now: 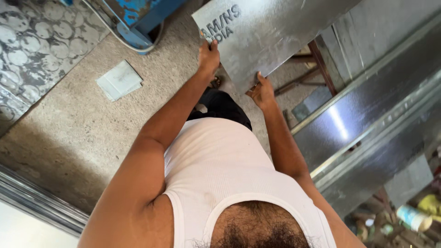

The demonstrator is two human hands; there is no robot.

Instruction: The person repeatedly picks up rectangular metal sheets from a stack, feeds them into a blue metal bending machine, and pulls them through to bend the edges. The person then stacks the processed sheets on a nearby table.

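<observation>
Fingers of the left hand: curled over the near edge of the galvanised metal sheet, clamped on it close to the corner that bears dark stencilled lettering.

Fingers of the right hand: closed on the lowest corner of the same sheet, thumb lying on its upper face.

Metal sheet: grey, spangled, flat, held in the air between both hands in front of the person; its far part runs out of view at the top.

Person: white sleeveless vest and dark trousers, seen from above, both arms stretched toward the sheet.

Below the sheet: a bare concrete floor.

Left of the sheet, on the floor: a small stack of pale square metal offcuts.

Above and left of the sheet: the foot of a blue-painted machine, with a pale cable looped round it.

Far left of the sheet: a large sheet with a round embossed pattern.

Right of the sheet: long folded galvanised sections lying side by side, shiny along one band; a brown metal frame shows between these and the sheet.

Far lower right of the sheet: blurred small items, among them a pale cylindrical container.
</observation>
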